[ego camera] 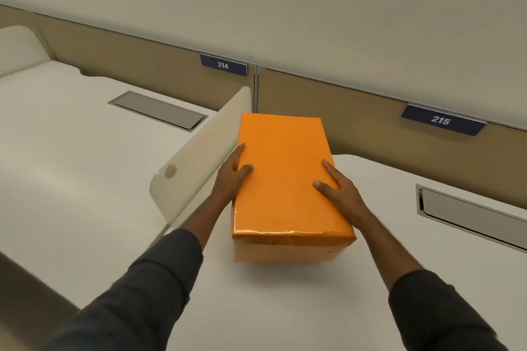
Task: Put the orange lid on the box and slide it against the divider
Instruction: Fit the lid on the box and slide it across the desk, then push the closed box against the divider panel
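While both hands press against its long sides, an orange lid (282,171) sits closed over a box (285,251) at the centre of the frame, on a pale desk (285,308) in the head view. The left hand (232,177) lies at the lid's left edge, thumb laid flat on the top and fingers spread down the side, wedged between the box and a cream divider (199,157) that rises slantwise just left of centre. The right hand (340,188) cups the right edge in like fashion, thumb on top, fingers open and pressed to the side; neither hand is curled into a fist. Only a narrow band of the box's paler front wall shows beneath the lid's creased lower rim. The box's far left corner stands just beside the divider; whether it touches cannot be told. Dark sleeves (159,279) reach in from the bottom corners. Along the tan back panel (142,60), number plates read 214 (223,65) at upper centre and 215 (441,120) at right. Recessed metal hatches (159,110) lie in each desk.
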A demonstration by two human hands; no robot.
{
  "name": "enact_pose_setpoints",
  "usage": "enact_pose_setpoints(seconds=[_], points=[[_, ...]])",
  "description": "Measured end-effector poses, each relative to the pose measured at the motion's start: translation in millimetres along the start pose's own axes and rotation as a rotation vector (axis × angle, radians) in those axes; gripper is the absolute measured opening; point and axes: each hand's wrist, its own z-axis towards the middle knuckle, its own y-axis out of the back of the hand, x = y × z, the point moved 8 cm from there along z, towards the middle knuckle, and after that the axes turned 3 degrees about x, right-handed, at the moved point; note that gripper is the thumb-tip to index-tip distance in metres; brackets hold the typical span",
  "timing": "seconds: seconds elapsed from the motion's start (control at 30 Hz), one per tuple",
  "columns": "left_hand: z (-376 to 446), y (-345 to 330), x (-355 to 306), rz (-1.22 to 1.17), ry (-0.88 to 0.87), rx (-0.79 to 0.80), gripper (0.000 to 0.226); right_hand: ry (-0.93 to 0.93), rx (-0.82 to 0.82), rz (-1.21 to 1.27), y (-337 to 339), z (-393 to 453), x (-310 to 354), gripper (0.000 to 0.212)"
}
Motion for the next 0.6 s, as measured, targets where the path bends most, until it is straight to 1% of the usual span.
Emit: enact_pose_setpoints(seconds=[0.17,0.43,0.53,0.6], points=[[43.3,23.7,29.4,-0.014,0.022,0.017,0.065,-0.032,-0.024,-0.006,-27.0,33.5,9.3,0.074],[59.4,27.4,57.4,-0.011,0.06,0.061,0.064,-0.073,-0.031,-0.008,-45.5,53.4,-3.6,0.072],[60.4,25.8,60.0,-0.003,0.061,0.064,0.064,-0.079,-0.035,-0.018,-46.3,57.4,-7.5,0.072],[61.7,24.3,58.2,0.003,0.058,0.097,0.065,-0.078,-0.02,-0.03,-46.0,60.3,-8.5,0.074]])
